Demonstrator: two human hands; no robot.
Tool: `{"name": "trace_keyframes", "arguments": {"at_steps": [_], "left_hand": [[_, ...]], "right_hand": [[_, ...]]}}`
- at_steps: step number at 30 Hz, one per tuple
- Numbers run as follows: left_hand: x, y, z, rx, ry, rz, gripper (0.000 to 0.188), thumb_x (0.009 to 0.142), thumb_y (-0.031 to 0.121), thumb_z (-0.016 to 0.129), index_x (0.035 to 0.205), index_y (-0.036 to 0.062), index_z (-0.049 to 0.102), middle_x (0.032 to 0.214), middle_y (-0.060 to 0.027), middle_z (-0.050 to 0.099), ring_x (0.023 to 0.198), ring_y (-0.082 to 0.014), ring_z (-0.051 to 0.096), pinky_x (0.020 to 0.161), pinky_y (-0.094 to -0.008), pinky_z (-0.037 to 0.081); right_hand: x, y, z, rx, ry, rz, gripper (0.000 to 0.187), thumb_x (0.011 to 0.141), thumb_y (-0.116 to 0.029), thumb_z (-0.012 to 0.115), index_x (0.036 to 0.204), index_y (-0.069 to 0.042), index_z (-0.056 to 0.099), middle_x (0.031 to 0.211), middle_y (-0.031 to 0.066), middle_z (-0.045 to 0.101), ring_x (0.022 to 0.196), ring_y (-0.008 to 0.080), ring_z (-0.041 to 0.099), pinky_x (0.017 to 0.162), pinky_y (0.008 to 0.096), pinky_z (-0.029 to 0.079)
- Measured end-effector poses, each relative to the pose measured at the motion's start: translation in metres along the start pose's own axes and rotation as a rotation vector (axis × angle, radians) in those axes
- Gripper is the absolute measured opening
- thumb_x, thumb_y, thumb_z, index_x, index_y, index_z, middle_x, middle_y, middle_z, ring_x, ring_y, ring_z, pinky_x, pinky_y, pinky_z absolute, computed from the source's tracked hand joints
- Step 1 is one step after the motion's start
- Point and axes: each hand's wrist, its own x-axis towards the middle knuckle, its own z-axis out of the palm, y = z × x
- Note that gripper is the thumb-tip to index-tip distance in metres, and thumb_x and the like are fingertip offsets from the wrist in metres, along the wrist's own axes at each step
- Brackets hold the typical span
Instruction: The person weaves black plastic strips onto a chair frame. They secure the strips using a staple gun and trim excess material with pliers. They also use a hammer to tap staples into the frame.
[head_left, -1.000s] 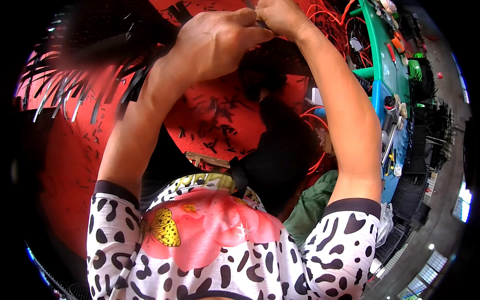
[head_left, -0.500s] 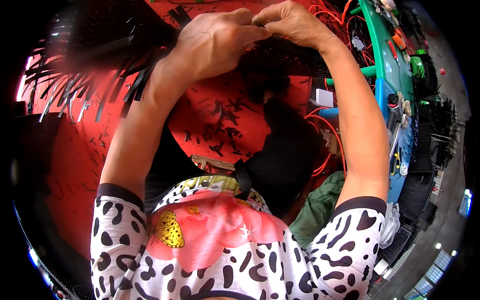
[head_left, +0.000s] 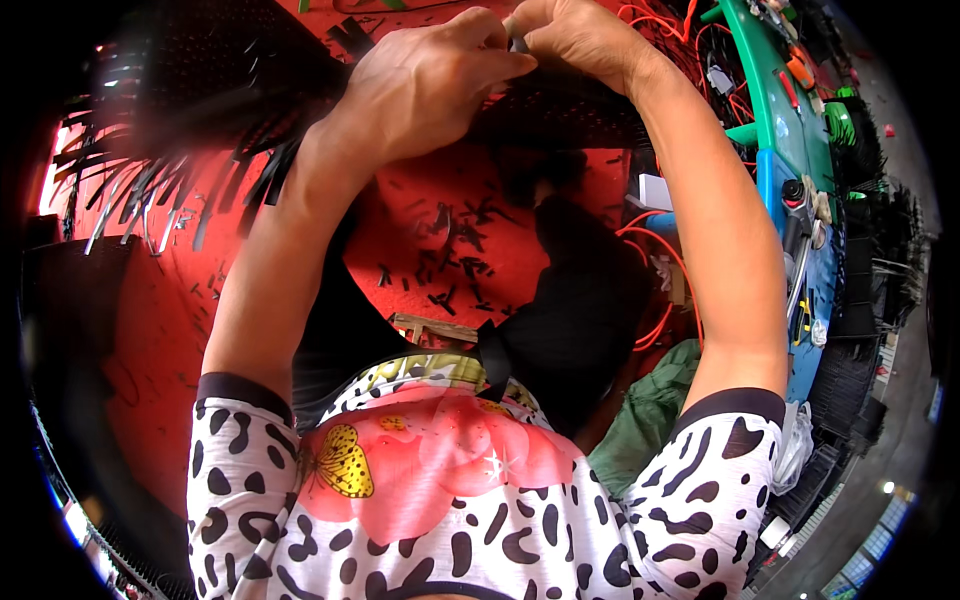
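At the top of the view my left hand (head_left: 425, 85) and my right hand (head_left: 585, 42) meet, fingers bent and pinched close together. A small dark strip end (head_left: 517, 45) shows at my right fingertips; what my left fingers grip is hidden behind the hand. Behind and below both hands spreads a black woven sheet (head_left: 570, 112), dotted with small holes. Its larger part (head_left: 215, 70) rises on the left, where a fringe of loose black strips (head_left: 190, 180) hangs from the edge.
Short black offcuts (head_left: 450, 260) litter the red floor (head_left: 400, 300). To the right stands a green and blue bench (head_left: 770, 150) bearing hand tools. Orange cables (head_left: 650, 330) loop beneath it, beside a white box (head_left: 655, 192). A green cloth (head_left: 645, 420) lies near my right elbow.
My right hand has shifted slightly left and up, its fingers a little farther from the left ones. My left hand stays nearly in place. The whole view has moved slightly.
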Motion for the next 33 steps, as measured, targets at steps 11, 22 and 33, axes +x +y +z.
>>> {"name": "trace_keyframes", "arguments": {"at_steps": [11, 22, 33], "left_hand": [[-0.006, -0.014, 0.021, -0.009, 0.053, 0.006, 0.032, 0.074, 0.006, 0.066, 0.105, 0.0111, 0.067, 0.099, -0.0063, 0.065, 0.08, -0.0261, 0.065, 0.064, -0.034, 0.052], [0.001, -0.03, 0.004, 0.009, 0.065, 0.009, 0.025, 0.066, 0.009, 0.065, 0.091, 0.0094, 0.066, 0.088, -0.0061, 0.065, 0.079, -0.0276, 0.064, 0.062, -0.0355, 0.052], [-0.012, -0.015, 0.034, -0.069, -0.011, -0.129, 0.017, 0.066, 0.011, 0.064, 0.083, 0.0078, 0.064, 0.085, -0.0056, 0.065, 0.08, -0.0285, 0.064, 0.065, -0.0379, 0.052]], "right_hand": [[-0.008, 0.0, 0.007, -0.266, -0.076, -0.191, 0.03, 0.07, 0.005, 0.051, 0.096, 0.0, 0.067, 0.09, 0.0069, 0.069, 0.083, 0.0199, 0.062, 0.078, 0.0291, 0.048], [-0.049, 0.002, 0.095, -0.958, 0.941, -0.835, 0.036, 0.067, -0.028, 0.075, 0.093, -0.01, 0.058, 0.094, 0.0074, 0.053, 0.089, 0.0274, 0.053, 0.077, 0.0435, 0.041], [-0.053, 0.026, 0.091, -0.888, 0.887, -0.88, 0.02, 0.073, -0.015, 0.072, 0.089, -0.008, 0.061, 0.09, 0.0077, 0.053, 0.084, 0.0287, 0.053, 0.075, 0.0424, 0.042]]}}
